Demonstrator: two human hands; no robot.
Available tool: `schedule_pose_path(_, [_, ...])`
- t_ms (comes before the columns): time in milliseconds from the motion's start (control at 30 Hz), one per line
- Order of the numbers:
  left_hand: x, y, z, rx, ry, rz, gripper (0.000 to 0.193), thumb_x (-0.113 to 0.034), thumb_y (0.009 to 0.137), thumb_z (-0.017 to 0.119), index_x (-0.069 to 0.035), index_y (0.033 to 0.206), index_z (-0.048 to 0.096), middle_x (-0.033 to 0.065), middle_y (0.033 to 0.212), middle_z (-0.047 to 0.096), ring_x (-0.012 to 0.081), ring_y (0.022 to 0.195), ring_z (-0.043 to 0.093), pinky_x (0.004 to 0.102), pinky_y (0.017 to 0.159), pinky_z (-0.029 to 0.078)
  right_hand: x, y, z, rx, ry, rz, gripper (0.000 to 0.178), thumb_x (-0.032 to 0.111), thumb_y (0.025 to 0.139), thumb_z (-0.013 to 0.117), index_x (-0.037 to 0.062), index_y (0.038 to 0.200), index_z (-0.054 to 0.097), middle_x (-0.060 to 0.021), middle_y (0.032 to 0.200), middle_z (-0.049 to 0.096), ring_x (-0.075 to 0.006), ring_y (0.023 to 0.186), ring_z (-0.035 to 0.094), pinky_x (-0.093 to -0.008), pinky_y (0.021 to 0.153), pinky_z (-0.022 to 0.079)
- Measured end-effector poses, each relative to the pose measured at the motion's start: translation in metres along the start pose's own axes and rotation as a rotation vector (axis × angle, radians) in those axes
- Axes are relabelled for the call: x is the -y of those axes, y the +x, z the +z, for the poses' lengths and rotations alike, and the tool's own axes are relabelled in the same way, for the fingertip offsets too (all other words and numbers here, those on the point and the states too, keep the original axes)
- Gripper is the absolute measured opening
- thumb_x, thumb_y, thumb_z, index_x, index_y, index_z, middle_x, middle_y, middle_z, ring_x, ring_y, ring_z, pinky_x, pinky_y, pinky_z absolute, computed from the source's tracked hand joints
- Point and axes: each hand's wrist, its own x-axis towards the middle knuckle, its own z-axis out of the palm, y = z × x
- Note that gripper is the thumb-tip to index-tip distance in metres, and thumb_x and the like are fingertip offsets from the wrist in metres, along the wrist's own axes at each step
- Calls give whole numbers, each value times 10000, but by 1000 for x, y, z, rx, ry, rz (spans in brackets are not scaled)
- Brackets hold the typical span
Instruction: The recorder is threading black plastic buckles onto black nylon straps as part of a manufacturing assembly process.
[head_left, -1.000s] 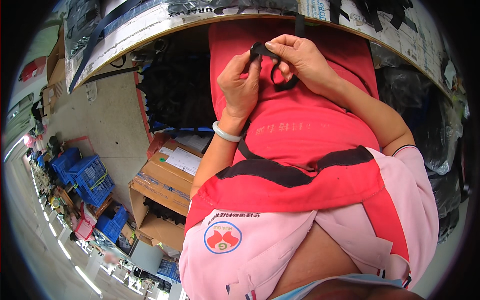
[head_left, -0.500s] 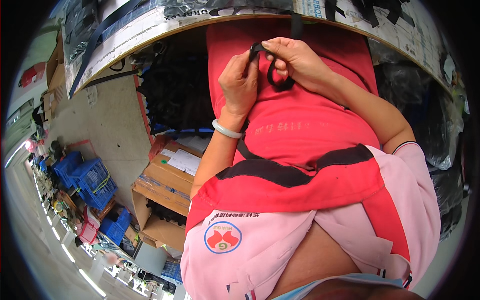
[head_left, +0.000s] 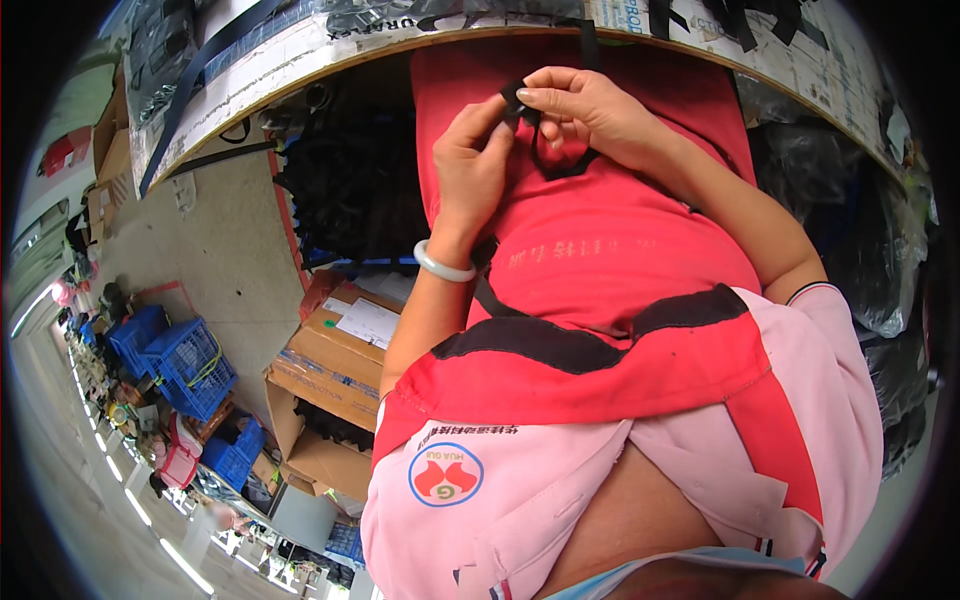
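Note:
Over my lap, on the red apron [head_left: 590, 230], both hands work close together on a black strap [head_left: 560, 172]. My left hand [head_left: 474, 160] is closed, thumb and forefinger pinching a dark part of it, perhaps a buckle, too small and covered to make out. My right hand [head_left: 590, 110] pinches the strap between thumb and forefinger at its upper end, with the other fingers curled. Below the fingers the strap hangs in a loop against the apron. A pale bangle sits on my left wrist.
Ahead curves the table edge [head_left: 300, 85], with black straps and plastic-wrapped stuff on top. To the left stand an open cardboard box [head_left: 325, 390] and blue crates [head_left: 190, 365]. Dark bundles [head_left: 350, 190] lie under the table; clear plastic bags [head_left: 865, 240] hang at the right.
The right hand has shifted slightly left and up, nearer the left fingertips. The left thumb has come away from the strap's end a little, and the hanging loop has changed shape.

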Motion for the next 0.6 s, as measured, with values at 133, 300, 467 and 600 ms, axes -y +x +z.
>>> schedule_pose_path(133, [-13, 9, -13, 44, -606, -478, 258, -81, 902, 630, 56, 1120, 643, 87, 920, 691, 113, 773, 635, 226, 706, 511, -9, 6, -13, -40, -348, -302, 188, 166, 890, 675, 32, 1019, 651, 7, 883, 595, -55, 696, 551, -199, 638, 465])
schedule_pose_path(300, [-11, 9, -9, -4, -495, -413, 241, -84, 916, 609, 62, 1106, 638, 113, 940, 685, 157, 756, 659, 273, 703, 548, 16, -17, 21, 20, -369, -766, 189, 143, 868, 700, 38, 1018, 652, 10, 908, 599, -41, 700, 532, -185, 599, 443])
schedule_pose_path(467, [-21, 9, 1, -109, -432, -276, 209, -88, 893, 657, 61, 1038, 672, 103, 886, 692, 145, 722, 659, 259, 662, 564, 32, -26, 13, -68, -350, -189, 173, 159, 894, 661, 5, 961, 623, -18, 704, 612, -52, 553, 567, -186, 483, 479])
schedule_pose_path(600, [-24, 3, 7, -122, -355, -178, 170, -57, 879, 668, 43, 1015, 689, 75, 862, 688, 120, 729, 654, 231, 643, 550, 21, -25, 7, -34, -310, -60, 195, 177, 879, 681, 4, 928, 605, -29, 708, 626, -67, 564, 591, -200, 485, 495])
